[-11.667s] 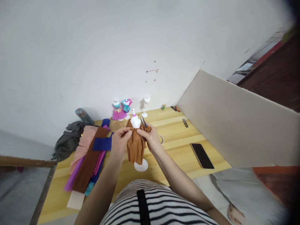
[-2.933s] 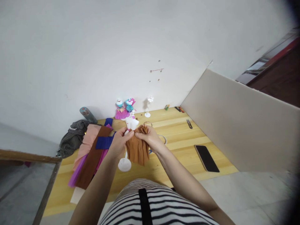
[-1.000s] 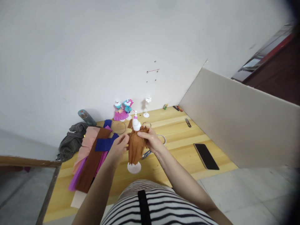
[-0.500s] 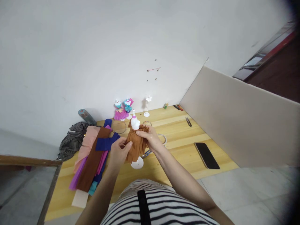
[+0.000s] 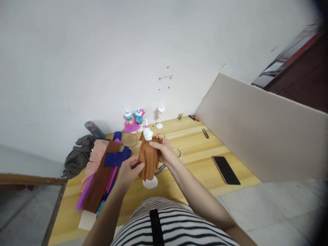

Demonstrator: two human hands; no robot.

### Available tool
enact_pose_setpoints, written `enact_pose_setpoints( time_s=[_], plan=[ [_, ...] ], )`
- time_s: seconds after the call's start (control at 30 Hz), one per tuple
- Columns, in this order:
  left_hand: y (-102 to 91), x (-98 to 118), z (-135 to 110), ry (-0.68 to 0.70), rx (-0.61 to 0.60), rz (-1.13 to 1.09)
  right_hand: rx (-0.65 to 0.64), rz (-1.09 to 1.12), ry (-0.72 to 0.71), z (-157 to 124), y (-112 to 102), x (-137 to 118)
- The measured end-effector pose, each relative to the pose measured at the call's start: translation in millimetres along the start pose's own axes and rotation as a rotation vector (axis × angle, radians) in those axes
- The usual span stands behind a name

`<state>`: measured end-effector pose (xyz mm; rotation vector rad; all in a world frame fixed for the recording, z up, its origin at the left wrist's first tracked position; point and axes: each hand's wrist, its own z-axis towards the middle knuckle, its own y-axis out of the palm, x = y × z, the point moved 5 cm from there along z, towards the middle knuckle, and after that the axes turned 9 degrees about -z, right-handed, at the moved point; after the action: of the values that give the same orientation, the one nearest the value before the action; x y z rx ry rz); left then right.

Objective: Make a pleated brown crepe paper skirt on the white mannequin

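Observation:
Before me a small white mannequin [image 5: 148, 134] with a pink neck band stands on its round base [image 5: 150, 182]. Gathered brown crepe paper [image 5: 148, 159] hangs round its waist like a skirt. My right hand [image 5: 166, 150] is closed on the gathered top edge at the waist, thumb in front. Lower down, my left hand [image 5: 130, 172] pinches the paper's left side between thumb and fingers. Blue-handled scissors [image 5: 161, 168] lie partly hidden behind the skirt and my right hand.
Crepe paper strips [image 5: 101, 177] in several colours lie left, near striped cloth [image 5: 79, 155] and a grey cylinder [image 5: 94, 129]. Two dressed mannequins [image 5: 132, 124] and a bare white one [image 5: 160, 118] stand by the wall. A phone [image 5: 226, 170] and thread snips [image 5: 205, 133] lie right, before a board [image 5: 256, 130].
My left hand has shifted slightly lower along the brown paper, which now hangs straighter and a little longer. My right hand stays at the waist.

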<state>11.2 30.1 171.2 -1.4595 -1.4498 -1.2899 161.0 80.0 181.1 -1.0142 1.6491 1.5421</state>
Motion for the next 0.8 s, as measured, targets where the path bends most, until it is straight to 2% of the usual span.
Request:
enact_pose_setpoints(
  time_s=[0.1, 0.2, 0.3, 0.4, 0.6, 0.8],
  plan=[
    [-8.4, 6, 4, 0.070, 0.061, 0.095, 0.002, -0.015, 0.027, -1, 1, 1],
    [-13.8, 16, 13, 0.146, 0.125, 0.059, -0.011, -0.031, 0.060, -4, 6, 2],
    [-9.7, 26, 21, 0.214, 0.147, -0.054, -0.013, -0.025, 0.071, -7, 11, 2],
    [-1.2, 33, 24, 0.269, 0.186, -0.065, -0.010, -0.023, 0.069, -8, 12, 2],
    [10.4, 43, 19, 0.391, 0.240, 0.141, 0.021, -0.030, 0.049, -9, 10, 0],
    [18.0, 54, 8, 0.537, 0.214, 0.395, -0.008, -0.034, 0.050, -11, 12, -1]
  ],
)
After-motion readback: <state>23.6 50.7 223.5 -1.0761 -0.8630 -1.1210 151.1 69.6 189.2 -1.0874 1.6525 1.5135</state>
